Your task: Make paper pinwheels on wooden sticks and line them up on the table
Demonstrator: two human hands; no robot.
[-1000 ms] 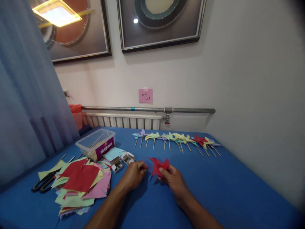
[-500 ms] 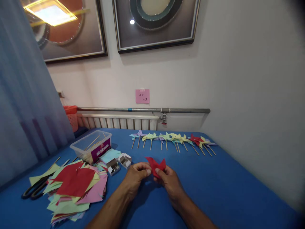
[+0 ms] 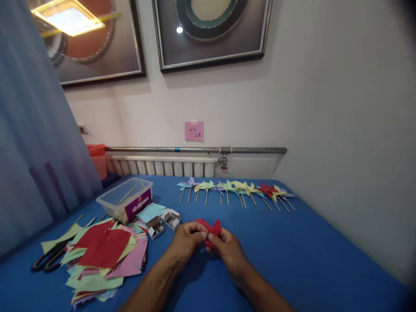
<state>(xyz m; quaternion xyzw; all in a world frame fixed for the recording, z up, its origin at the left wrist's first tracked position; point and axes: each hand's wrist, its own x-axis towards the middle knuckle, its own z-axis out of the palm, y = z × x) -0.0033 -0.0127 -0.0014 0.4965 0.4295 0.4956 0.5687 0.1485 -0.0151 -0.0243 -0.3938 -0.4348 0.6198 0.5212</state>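
Pinwheel (image 3: 215, 226) of red paper, held above the near middle of the blue worktop (image 3: 292, 251), is pinched from the left by the left hand (image 3: 186, 239) and from the right by the right hand (image 3: 230, 250), the thumbs nearly meeting. At left, a stack of coloured paper (image 3: 107, 249) is flanked by scissors (image 3: 56, 248), small boxes (image 3: 156, 232) and a clear tub (image 3: 139, 204); pinwheels on sticks (image 3: 242, 186) are laid in a row along the far side.

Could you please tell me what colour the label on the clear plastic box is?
The label is purple with white lettering, best seen in the head view.
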